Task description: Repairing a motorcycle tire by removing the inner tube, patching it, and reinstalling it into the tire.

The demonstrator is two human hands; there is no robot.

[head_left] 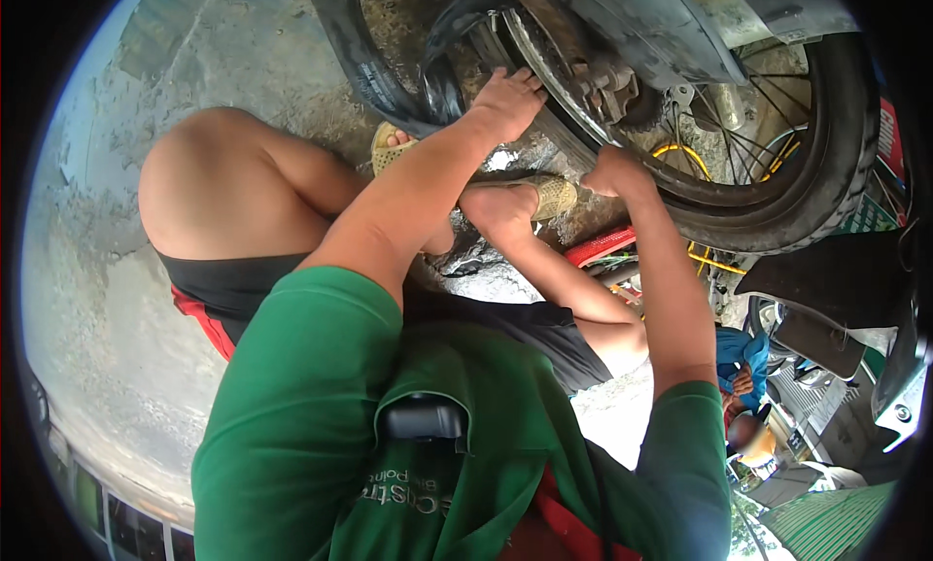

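Note:
A motorcycle wheel with a black tyre (758, 219) and a pale metal rim (546, 60) stands in front of me. My left hand (509, 104) lies on the tyre's near side, fingers stretched out and a little apart. Further right, my right hand (622, 172) is closed at the tyre's edge beside the rim; part of its fingers is hidden. A limp black inner tube (374, 80) hangs in loops to the left of the wheel, partly behind my left forearm. Spokes and a hub with a sprocket (646, 104) show inside the wheel.
Grey machine bodywork (641, 27) overhangs the wheel. Beneath me is stained concrete floor (87, 270), with my sandalled feet close to the tyre. A red item (600, 245) and yellow hoses (717, 262) lie under the wheel's right side. Another person in blue (739, 357) sits at the right.

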